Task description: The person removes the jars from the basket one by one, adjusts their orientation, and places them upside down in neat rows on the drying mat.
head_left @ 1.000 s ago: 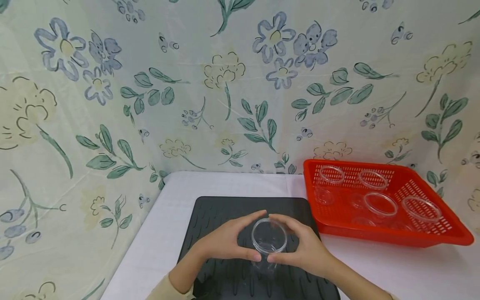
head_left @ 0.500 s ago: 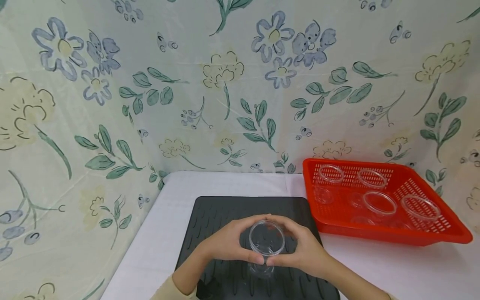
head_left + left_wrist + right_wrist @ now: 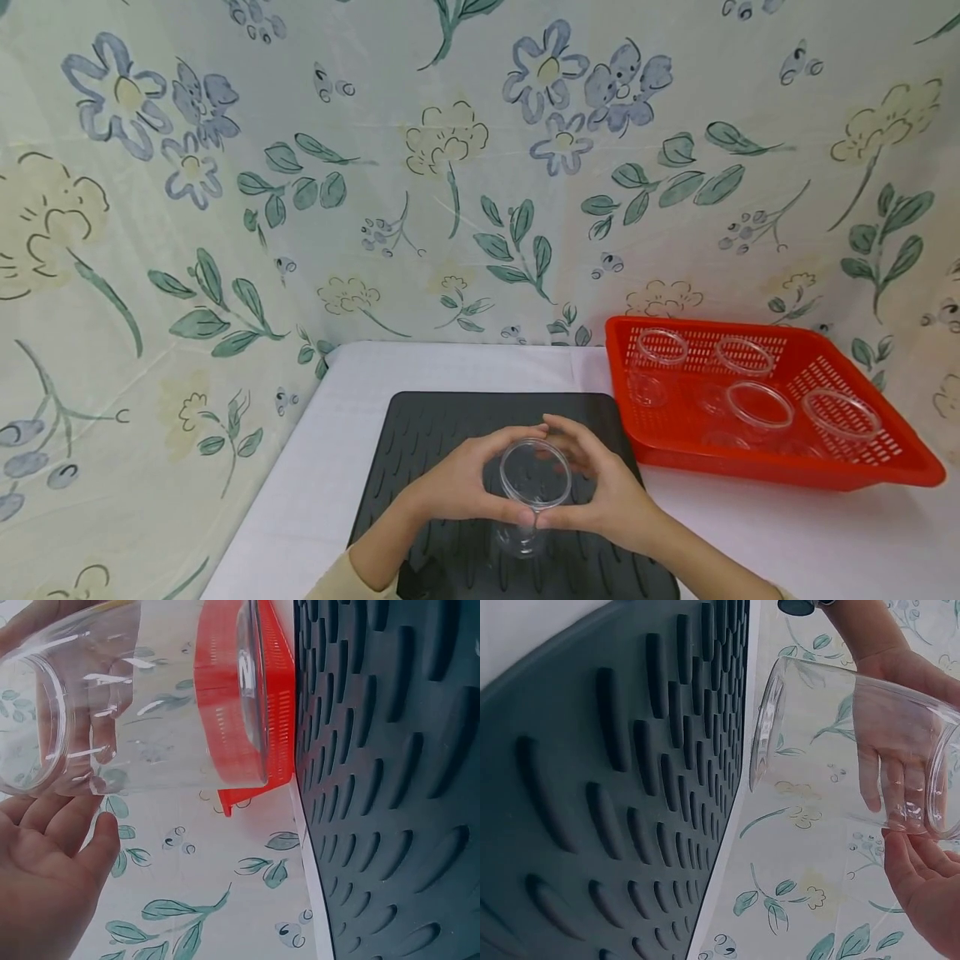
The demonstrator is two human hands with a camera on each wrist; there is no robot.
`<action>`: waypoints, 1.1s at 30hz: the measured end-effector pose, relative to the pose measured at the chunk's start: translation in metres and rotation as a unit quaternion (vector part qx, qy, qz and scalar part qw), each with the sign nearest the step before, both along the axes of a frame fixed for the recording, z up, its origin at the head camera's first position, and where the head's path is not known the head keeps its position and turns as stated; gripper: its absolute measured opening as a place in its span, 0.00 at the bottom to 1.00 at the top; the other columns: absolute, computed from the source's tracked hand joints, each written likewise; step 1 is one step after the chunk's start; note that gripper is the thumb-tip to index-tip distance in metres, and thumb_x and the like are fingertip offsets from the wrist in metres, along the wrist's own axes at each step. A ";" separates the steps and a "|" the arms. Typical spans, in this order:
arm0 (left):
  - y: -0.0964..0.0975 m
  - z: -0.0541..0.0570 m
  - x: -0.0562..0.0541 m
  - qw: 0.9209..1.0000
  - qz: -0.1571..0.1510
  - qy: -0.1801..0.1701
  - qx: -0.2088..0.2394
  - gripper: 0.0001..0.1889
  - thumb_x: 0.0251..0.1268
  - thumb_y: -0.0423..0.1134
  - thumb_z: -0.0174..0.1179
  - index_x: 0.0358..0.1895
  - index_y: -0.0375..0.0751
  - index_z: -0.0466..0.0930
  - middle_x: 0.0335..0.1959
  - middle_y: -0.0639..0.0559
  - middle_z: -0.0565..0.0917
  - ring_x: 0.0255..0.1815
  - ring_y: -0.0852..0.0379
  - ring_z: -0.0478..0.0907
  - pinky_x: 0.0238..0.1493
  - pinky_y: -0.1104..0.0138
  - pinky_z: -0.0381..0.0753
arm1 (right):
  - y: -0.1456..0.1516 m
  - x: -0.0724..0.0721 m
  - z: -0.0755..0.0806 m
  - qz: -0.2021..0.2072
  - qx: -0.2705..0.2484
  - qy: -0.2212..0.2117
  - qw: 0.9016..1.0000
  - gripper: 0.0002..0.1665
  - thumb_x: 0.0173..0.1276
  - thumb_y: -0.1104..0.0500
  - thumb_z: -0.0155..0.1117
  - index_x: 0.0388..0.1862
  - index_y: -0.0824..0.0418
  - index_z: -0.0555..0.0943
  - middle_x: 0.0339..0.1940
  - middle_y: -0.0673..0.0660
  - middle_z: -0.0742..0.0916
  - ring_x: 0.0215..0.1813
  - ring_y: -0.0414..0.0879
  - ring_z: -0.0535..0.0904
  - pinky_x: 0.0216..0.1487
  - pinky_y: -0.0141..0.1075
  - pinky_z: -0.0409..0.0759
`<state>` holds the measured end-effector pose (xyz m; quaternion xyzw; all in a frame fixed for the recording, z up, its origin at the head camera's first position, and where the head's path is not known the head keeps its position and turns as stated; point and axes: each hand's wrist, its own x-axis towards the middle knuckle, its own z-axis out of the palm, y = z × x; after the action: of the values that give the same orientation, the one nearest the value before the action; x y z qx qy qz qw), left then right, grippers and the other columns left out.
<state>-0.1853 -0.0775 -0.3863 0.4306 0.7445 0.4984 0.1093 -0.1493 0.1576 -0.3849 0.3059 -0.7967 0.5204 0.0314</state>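
Observation:
Both hands hold one clear, round, see-through jar (image 3: 536, 473) over the dark mat. My left hand (image 3: 454, 478) curves round its left side, and my right hand (image 3: 617, 498) round its right side. The thumbs meet at the near side below the rim, while the other fingers wrap the far side. In the left wrist view the base of the jar (image 3: 165, 697) shows against the basket and cloth, apart from the mat. The right wrist view shows the jar (image 3: 817, 735) slightly tilted, with fingers behind its clear wall.
A black ridged mat (image 3: 420, 425) lies on the white-covered table (image 3: 300, 467). To the right stands a red perforated basket (image 3: 750, 473) with several similar clear jars (image 3: 759, 427). A floral cloth (image 3: 420, 267) hangs behind.
The hands have closed in round the jar, their thumbs moving together. The jar has shifted slightly left. Most recently, the right fingers at the far side have lifted a little. The basket stays put.

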 end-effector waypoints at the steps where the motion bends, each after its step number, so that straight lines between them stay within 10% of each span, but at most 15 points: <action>1: 0.000 0.000 0.000 1.000 0.001 0.001 0.002 0.41 0.56 0.41 0.71 0.74 0.54 0.61 0.70 0.63 0.68 0.69 0.58 0.66 0.65 0.55 0.67 | 0.000 0.000 0.000 0.002 -0.001 0.000 1.000 0.52 0.52 0.57 0.80 0.73 0.52 0.62 0.63 0.53 0.80 0.59 0.50 0.79 0.57 0.50 0.77; 17: 0.000 0.006 0.006 1.000 0.006 0.006 0.029 0.42 0.52 0.37 0.73 0.72 0.52 0.64 0.71 0.60 0.68 0.69 0.56 0.65 0.65 0.55 0.67 | 0.006 0.001 -0.015 0.023 -0.020 -0.006 1.000 0.54 0.52 0.61 0.79 0.74 0.54 0.59 0.65 0.54 0.78 0.62 0.53 0.77 0.60 0.46 0.76; 27: 0.001 0.016 0.007 0.998 -0.011 0.030 0.062 0.41 0.52 0.37 0.72 0.72 0.53 0.65 0.72 0.58 0.66 0.72 0.54 0.63 0.66 0.51 0.66 | 0.004 0.002 -0.033 0.049 -0.018 -0.029 0.998 0.52 0.52 0.56 0.78 0.74 0.52 0.62 0.63 0.54 0.79 0.62 0.48 0.75 0.57 0.62 0.72; 33: 0.003 0.024 0.007 0.997 -0.011 0.049 0.055 0.41 0.54 0.42 0.70 0.73 0.54 0.63 0.72 0.58 0.67 0.72 0.55 0.63 0.65 0.43 0.64 | 0.000 0.000 -0.052 0.070 -0.011 -0.049 0.996 0.52 0.52 0.57 0.79 0.74 0.53 0.62 0.66 0.56 0.77 0.65 0.47 0.74 0.61 0.51 0.74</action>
<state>-0.1779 -0.0746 -0.3625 0.4683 0.7155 0.5156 0.0540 -0.1495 0.1574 -0.4371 0.3343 -0.7680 0.5448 -0.0408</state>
